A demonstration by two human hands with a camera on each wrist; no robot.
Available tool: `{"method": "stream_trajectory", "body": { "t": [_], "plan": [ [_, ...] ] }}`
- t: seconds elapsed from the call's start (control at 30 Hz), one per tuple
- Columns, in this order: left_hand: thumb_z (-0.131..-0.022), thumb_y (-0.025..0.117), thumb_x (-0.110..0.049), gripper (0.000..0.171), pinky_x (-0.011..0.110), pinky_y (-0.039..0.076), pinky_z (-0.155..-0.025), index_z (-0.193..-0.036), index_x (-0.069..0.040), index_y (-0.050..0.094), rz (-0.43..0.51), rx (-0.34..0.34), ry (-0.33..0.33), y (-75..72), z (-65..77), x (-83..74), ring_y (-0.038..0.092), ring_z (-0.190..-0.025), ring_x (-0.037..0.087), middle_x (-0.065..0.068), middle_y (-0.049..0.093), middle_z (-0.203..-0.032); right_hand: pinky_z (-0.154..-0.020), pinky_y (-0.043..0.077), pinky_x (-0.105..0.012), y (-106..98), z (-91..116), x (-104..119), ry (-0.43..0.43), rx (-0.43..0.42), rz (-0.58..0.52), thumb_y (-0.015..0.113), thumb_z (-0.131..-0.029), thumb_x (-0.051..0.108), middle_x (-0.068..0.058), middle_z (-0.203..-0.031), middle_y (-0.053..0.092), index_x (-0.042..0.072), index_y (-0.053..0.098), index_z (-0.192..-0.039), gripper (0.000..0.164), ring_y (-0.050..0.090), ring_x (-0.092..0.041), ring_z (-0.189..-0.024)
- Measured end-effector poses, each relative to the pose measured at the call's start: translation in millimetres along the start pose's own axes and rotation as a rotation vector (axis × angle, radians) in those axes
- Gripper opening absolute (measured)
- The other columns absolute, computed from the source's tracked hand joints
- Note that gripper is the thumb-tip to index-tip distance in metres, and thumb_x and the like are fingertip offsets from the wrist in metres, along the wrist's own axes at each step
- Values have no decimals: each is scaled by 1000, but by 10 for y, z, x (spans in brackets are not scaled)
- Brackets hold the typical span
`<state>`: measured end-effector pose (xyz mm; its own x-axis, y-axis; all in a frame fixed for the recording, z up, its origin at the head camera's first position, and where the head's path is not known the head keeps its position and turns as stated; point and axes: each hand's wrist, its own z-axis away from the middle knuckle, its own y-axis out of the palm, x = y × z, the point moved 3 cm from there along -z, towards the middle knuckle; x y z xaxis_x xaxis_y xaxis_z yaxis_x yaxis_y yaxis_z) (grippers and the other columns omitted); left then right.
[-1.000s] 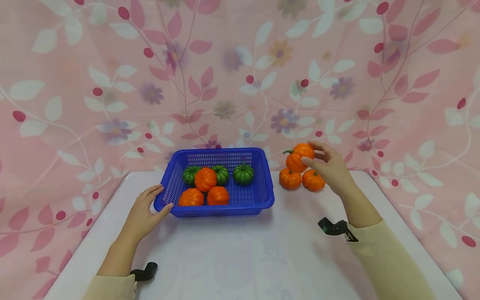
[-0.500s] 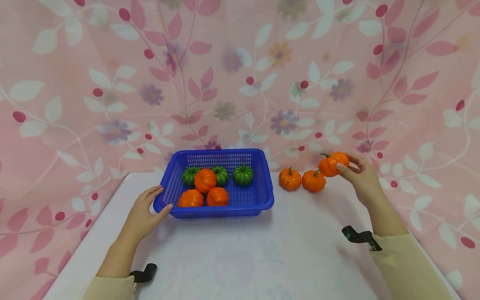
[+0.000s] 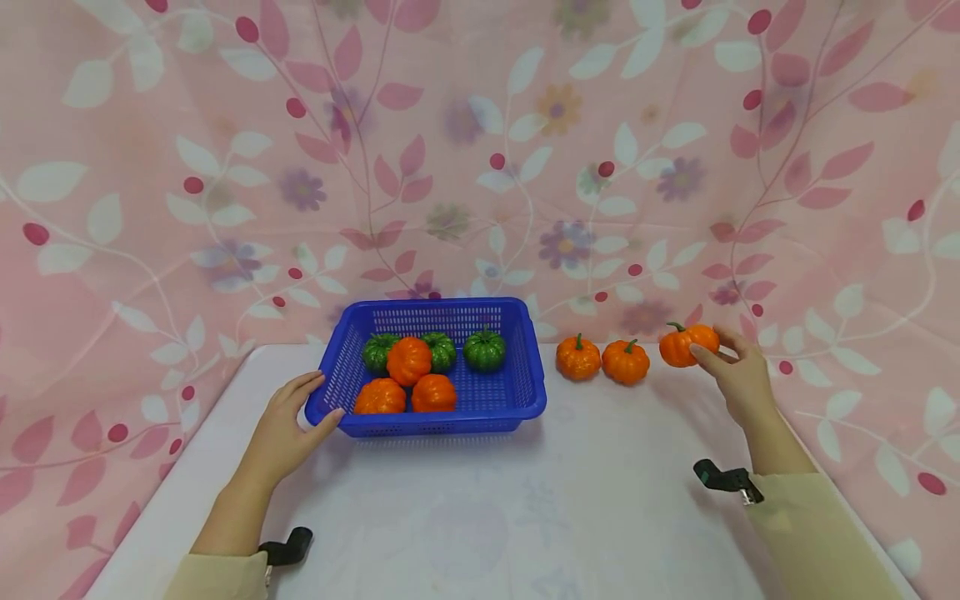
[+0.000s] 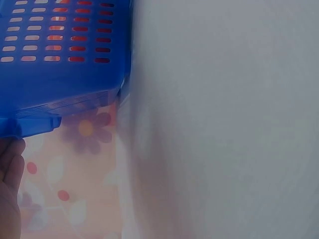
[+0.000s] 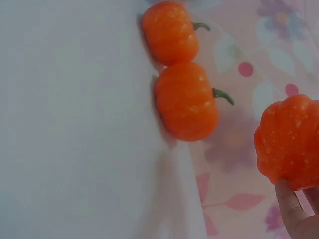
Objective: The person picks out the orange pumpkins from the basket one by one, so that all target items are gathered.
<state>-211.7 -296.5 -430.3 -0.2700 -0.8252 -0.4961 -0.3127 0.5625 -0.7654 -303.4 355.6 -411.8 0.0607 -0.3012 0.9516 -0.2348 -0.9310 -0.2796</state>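
Observation:
My right hand point(image 3: 738, 372) pinches a small orange pumpkin point(image 3: 688, 345) with a green stem, thumb on its near side. The right wrist view shows this pumpkin point(image 5: 289, 142) tilted, its speckled underside toward the camera, just above the fingertips. To its left, two more orange pumpkins point(image 3: 578, 358) sit side by side on the table. My left hand point(image 3: 285, 429) rests at the front left corner of a blue plastic basket point(image 3: 442, 422), fingers spread and touching its rim. Inside the basket are three orange pumpkins point(image 3: 409, 361) and three green ones point(image 3: 485, 351).
A white cloth covers the table point(image 3: 480, 517), whose far edge meets a pink floral curtain point(image 3: 480, 167). The curtain also runs down both sides of the table. Black wrist-camera mounts point(image 3: 727, 479) stick out below each hand.
My right hand has carried the orange pumpkin to the right and lowered it, from above the two table pumpkins to beside them. My left hand stays at the basket corner.

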Motion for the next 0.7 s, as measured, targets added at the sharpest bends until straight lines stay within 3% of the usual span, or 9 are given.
{"method": "stream_trajectory", "body": {
  "t": [0.17, 0.27, 0.47, 0.6, 0.7],
  "plan": [
    [-90, 73, -40, 70, 70, 35, -105, -141, 4, 52, 2, -5, 2, 12, -4, 14, 38, -135, 46, 22, 46, -147, -80, 49, -7, -8, -89, -189, 13, -2, 166, 66, -94, 47, -15, -143, 38, 4, 37, -153, 78, 50, -18, -114],
    [-90, 73, -40, 70, 70, 35, -105, -141, 4, 52, 0, -6, 4, 13, -3, 12, 38, -135, 46, 22, 46, -147, -79, 49, -7, -4, -133, -289, 15, -12, 176, 67, -94, 46, -17, -144, 39, 3, 38, -151, 77, 50, -24, -117],
    [-90, 73, -39, 71, 71, 34, -105, -142, 4, 51, 2, 3, -6, 12, 7, 7, 37, -135, 47, 23, 45, -148, -78, 48, -5, 52, -199, -439, 19, -35, 133, 69, -95, 37, -22, -145, 40, -1, 40, -149, 72, 51, -14, -108],
    [-90, 73, -40, 71, 70, 34, -105, -142, 3, 51, 0, 1, -6, 24, 6, 24, 38, -135, 47, 23, 45, -148, -81, 49, -7, 105, -243, -492, 36, -44, 139, 68, -96, 35, -25, -147, 38, -3, 39, -148, 71, 52, -27, -115],
    [-90, 73, -41, 71, 69, 35, -105, -142, 3, 51, 2, -4, -1, 34, -3, 34, 38, -135, 46, 22, 45, -148, -94, 51, -18, 130, -273, -533, 72, -44, 161, 67, -96, 36, -26, -150, 35, -3, 34, -151, 74, 47, -36, -126]
  ]
}}
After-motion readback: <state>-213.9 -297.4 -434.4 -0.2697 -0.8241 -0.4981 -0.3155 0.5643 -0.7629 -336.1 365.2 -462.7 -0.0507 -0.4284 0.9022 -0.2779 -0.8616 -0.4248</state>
